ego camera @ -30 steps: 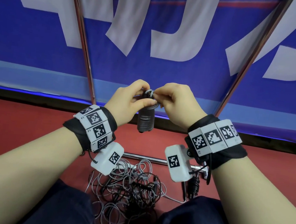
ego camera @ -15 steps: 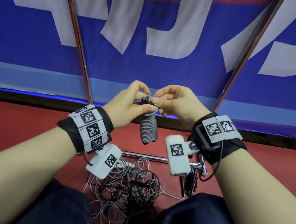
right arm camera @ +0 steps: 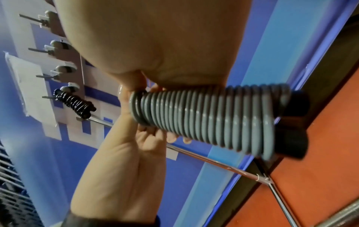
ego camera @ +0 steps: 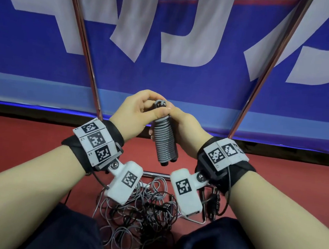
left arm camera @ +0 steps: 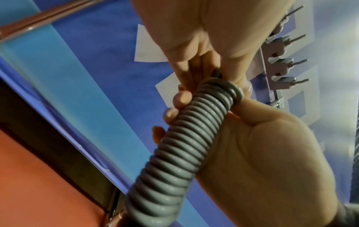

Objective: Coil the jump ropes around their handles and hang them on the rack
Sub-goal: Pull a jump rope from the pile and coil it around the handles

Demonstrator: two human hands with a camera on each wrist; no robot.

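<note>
A grey jump rope (ego camera: pixel 164 142) is wound tightly round its two black handles, whose ends (right arm camera: pixel 295 122) poke out below. I hold the bundle upright in front of me, a little tilted. My left hand (ego camera: pixel 155 107) pinches the rope's top loop. My right hand (ego camera: pixel 172 115) has its fingers (left arm camera: pixel 174 98) curled round the upper coils (left arm camera: pixel 186 138). The rack's hooks (left arm camera: pixel 281 61) stick out higher up on the blue wall. One hook carries a coiled black rope (right arm camera: pixel 75 104).
A tangled pile of grey and black ropes (ego camera: pixel 142 209) lies on the red floor between my knees. Two slanted metal poles (ego camera: pixel 83 40) (ego camera: pixel 266 70) rise in front of the blue banner. A low metal bar (ego camera: pixel 154 174) runs under my wrists.
The coiled bundle has tipped so more of its grey windings show. My right hand has shifted from pinching the top to wrapping round the upper coils.
</note>
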